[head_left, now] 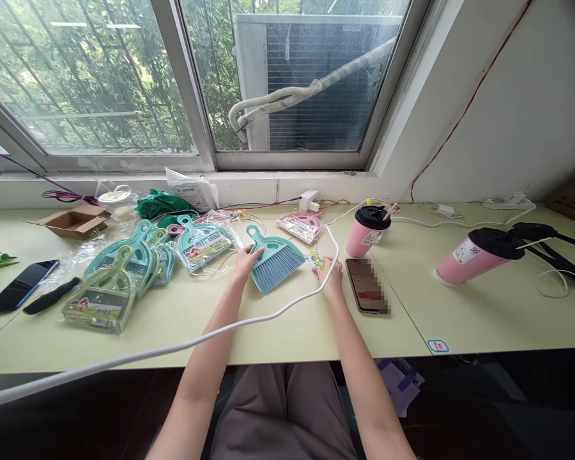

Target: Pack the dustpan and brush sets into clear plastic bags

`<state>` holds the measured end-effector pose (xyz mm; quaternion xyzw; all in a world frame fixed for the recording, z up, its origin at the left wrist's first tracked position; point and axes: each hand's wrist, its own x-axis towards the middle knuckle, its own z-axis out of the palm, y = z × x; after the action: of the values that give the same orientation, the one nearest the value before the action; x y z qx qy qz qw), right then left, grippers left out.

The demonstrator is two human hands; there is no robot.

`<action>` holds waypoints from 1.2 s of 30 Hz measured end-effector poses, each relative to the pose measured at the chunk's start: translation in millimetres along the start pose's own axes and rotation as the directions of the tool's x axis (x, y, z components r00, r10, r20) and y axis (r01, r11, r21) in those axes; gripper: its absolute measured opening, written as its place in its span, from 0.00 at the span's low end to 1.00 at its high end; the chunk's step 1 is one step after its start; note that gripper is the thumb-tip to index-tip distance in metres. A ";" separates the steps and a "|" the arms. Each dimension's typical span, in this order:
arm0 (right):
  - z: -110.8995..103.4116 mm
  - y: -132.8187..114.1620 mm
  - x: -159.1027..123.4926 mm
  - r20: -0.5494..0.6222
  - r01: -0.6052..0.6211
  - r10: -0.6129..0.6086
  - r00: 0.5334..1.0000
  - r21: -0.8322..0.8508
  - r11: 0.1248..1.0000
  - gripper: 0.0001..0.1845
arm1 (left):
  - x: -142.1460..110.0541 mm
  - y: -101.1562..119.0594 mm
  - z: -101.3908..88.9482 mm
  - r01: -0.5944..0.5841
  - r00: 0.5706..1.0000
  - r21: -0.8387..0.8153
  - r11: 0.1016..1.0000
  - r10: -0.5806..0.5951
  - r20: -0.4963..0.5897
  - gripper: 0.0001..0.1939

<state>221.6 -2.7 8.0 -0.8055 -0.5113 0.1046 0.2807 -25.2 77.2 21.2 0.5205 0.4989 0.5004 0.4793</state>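
Observation:
A small teal hand brush (272, 259) lies on the pale green table (287, 332) in front of me. My left hand (245, 261) rests on its left edge near the handle, fingers curled around it. My right hand (329, 273) lies to the right of the brush, fingertips on a small yellow-green label (315, 259). A white cable (249, 319) runs across the table over my right wrist. A phone (367, 285) lies just right of my right hand.
Several packaged teal and green brush-and-dustpan sets (134, 268) lie at the left, a pink set (301, 225) behind. A pink cup (367, 230) stands upright; another pink cup (474, 255) lies on its side at right. A second phone (18, 287) and cardboard box (74, 220) sit far left.

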 end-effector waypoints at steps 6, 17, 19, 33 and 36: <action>-4.0 2.2 3.9 0.042 -0.035 0.034 0.999 0.012 0.999 0.28 | 1.4 2.9 4.0 -0.078 0.984 -0.037 0.996 0.071 -0.163 0.22; -0.6 8.1 4.3 0.012 -0.025 0.025 1.000 0.067 0.997 0.32 | 1.2 2.2 6.1 -0.114 0.963 -0.038 0.993 0.101 -0.249 0.23; 1.4 13.1 6.6 0.001 0.007 -0.008 1.000 0.100 0.995 0.34 | 1.0 2.4 5.7 -0.129 0.961 -0.029 0.991 0.117 -0.251 0.23; -8.0 -3.9 4.1 0.060 -0.029 -0.008 0.998 0.585 0.811 0.15 | -0.2 -0.1 7.5 -0.108 0.949 0.016 0.994 0.108 -0.296 0.24; -0.4 -15.9 4.3 0.115 -0.043 -0.142 0.983 0.900 0.433 0.23 | -3.5 -3.8 16.1 -0.130 0.946 0.045 0.990 0.138 -0.294 0.23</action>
<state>211.6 6.0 17.7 -0.5049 -0.4229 0.4215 0.6234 -9.3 73.9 16.6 0.4784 0.5348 0.5977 0.3575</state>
